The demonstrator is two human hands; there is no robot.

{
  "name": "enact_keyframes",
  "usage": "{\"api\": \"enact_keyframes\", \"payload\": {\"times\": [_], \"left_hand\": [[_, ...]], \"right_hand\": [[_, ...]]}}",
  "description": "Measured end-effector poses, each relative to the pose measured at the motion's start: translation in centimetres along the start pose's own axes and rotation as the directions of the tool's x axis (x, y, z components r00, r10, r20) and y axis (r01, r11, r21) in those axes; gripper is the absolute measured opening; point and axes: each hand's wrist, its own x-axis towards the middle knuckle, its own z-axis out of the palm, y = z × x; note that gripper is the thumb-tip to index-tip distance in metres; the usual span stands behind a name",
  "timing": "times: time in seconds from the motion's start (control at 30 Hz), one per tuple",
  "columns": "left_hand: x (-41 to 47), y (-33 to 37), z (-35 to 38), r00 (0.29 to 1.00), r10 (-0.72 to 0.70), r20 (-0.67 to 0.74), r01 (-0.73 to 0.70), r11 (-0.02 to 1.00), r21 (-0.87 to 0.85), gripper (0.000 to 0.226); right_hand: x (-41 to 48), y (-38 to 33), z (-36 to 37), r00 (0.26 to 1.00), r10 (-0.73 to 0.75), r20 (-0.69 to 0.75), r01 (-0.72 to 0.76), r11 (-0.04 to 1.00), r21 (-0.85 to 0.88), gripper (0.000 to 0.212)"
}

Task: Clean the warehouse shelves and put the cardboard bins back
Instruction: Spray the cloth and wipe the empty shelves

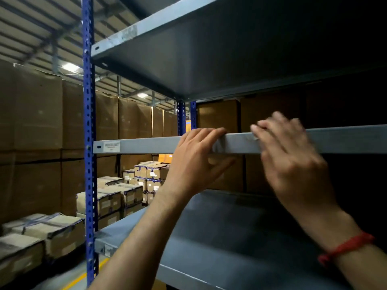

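A grey metal shelf (pixel 142 145) crosses the middle of the view at hand height. My left hand (pixel 194 162) grips its front edge, fingers hooked over the top and thumb underneath. My right hand (pixel 293 160), blurred and wearing a red wrist thread, lies over the same edge further right with fingers stretched out. Brown cardboard bins (pixel 217 117) stand at the back of this shelf level, and another bin (pixel 232 176) shows below the edge. The lower shelf (pixel 209 237) is bare grey metal. No cloth is plainly visible.
A blue perforated upright (pixel 89 130) frames the rack on the left, and an upper shelf (pixel 188 49) hangs overhead. Beyond the rack stand tall stacks of brown cartons (pixel 37 114) and several taped boxes (pixel 129 193) on the floor. The right side is dark.
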Motion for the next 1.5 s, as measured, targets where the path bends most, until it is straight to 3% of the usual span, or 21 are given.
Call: {"api": "enact_keyframes", "payload": {"times": [0.07,0.23,0.37,0.53,0.6,0.67,0.73,0.87,1.0,1.13,1.27,1.4,1.5], "left_hand": [[-0.4,-1.4,-0.1,1.0,0.022,-0.014,-0.022,0.999,-0.027,0.064],[-2.7,-11.4,-1.3,0.988,-0.151,-0.024,0.152,0.986,0.072,0.077],[-3.7,-16.1,-1.4,0.995,-0.089,-0.034,0.093,0.985,0.143,0.068],[-3.8,-16.6,-0.6,0.991,-0.065,-0.119,0.075,0.994,0.079,0.051],[-4.0,-17.2,-0.9,0.992,-0.045,-0.121,0.045,0.999,0.002,0.048],[-4.1,-18.0,-1.5,0.994,-0.039,-0.103,0.031,0.997,-0.072,0.059],[-4.4,-19.6,-2.2,0.992,-0.093,-0.081,0.086,0.992,-0.095,0.073],[-6.7,-24.2,-2.9,0.976,-0.209,-0.061,0.213,0.974,0.074,0.088],[-7.4,-25.4,-3.1,0.96,-0.257,-0.108,0.255,0.966,-0.035,0.081],[-8.0,-25.9,-2.4,0.965,-0.208,-0.158,0.184,0.971,-0.153,0.059],[-8.6,-26.7,-2.3,0.96,-0.256,-0.113,0.232,0.954,-0.191,0.076],[-8.6,-26.5,-3.2,0.969,-0.232,-0.086,0.213,0.959,-0.187,0.07],[-8.4,-26.0,-3.3,0.971,-0.224,-0.089,0.199,0.954,-0.224,0.056]], "right_hand": [[-0.3,-0.5,0.2,0.998,0.051,-0.045,-0.052,0.998,-0.019,0.034],[0.7,-4.0,3.2,0.979,0.13,-0.156,-0.136,0.99,-0.023,0.028],[2.1,-9.7,8.0,0.973,0.125,-0.193,-0.124,0.992,0.017,0.033],[4.3,-18.3,14.0,1.0,0.012,-0.012,-0.011,0.996,0.084,0.043],[4.8,-18.1,14.2,0.995,-0.09,0.054,0.085,0.993,0.079,0.042],[4.7,-16.0,13.3,0.984,-0.164,0.063,0.163,0.986,0.029,0.04],[4.2,-13.8,12.0,0.989,-0.141,0.033,0.142,0.99,-0.026,0.039],[3.3,-14.3,11.4,1.0,0.008,-0.026,-0.009,0.999,-0.04,0.036],[3.9,-17.8,13.8,0.999,0.037,-0.013,-0.037,0.999,-0.028,0.045],[5.6,-23.2,17.4,0.998,-0.009,0.064,0.006,0.999,0.04,0.049],[6.9,-27.4,20.2,0.992,-0.064,0.112,0.052,0.993,0.108,0.047],[6.7,-25.5,19.2,0.977,-0.152,0.146,0.135,0.983,0.123,0.051],[5.8,-22.6,17.0,0.99,-0.088,0.112,0.079,0.994,0.08,0.047]]}}
